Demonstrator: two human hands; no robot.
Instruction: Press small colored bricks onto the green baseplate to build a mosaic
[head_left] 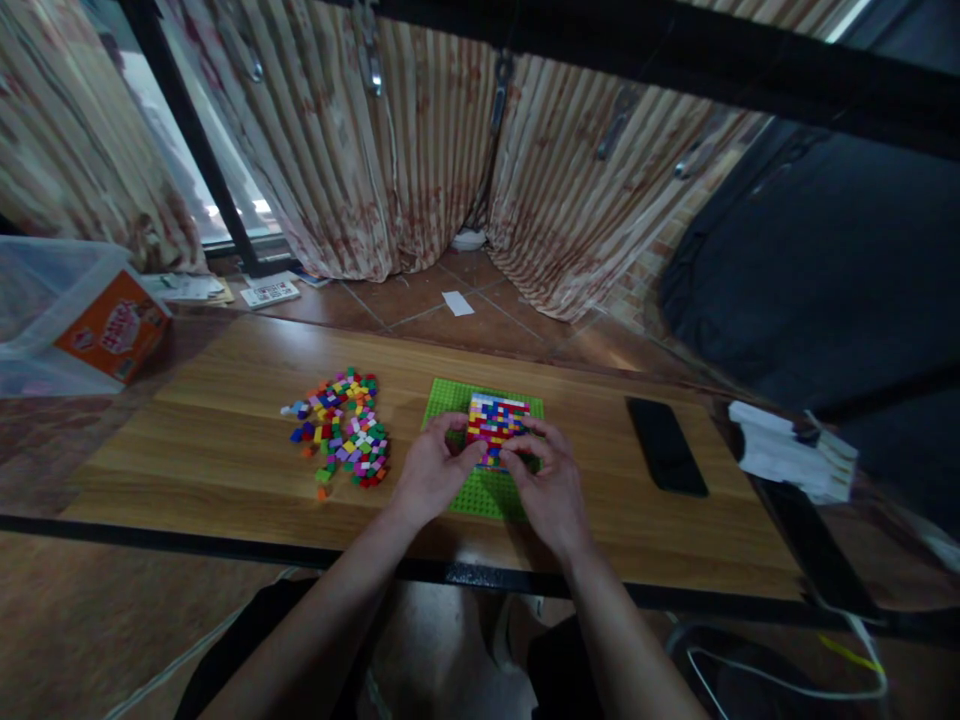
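Observation:
A small block built of multicoloured toy bricks sits on a green studded baseplate near the front middle of the table. My left hand grips the block's left side, its thumb at the near left corner and its fingers curled round the far side. On the right, my right hand holds the other side, with the thumb close to the front edge and bent fingers along the right edge. The fingers hide parts of the block's sides. Left of the baseplate lies a loose heap of small coloured bricks.
A black phone lies on the wooden table to the right. Beyond the table's left end stands a clear plastic bin with an orange label. White papers are off the right end. Curtains hang behind.

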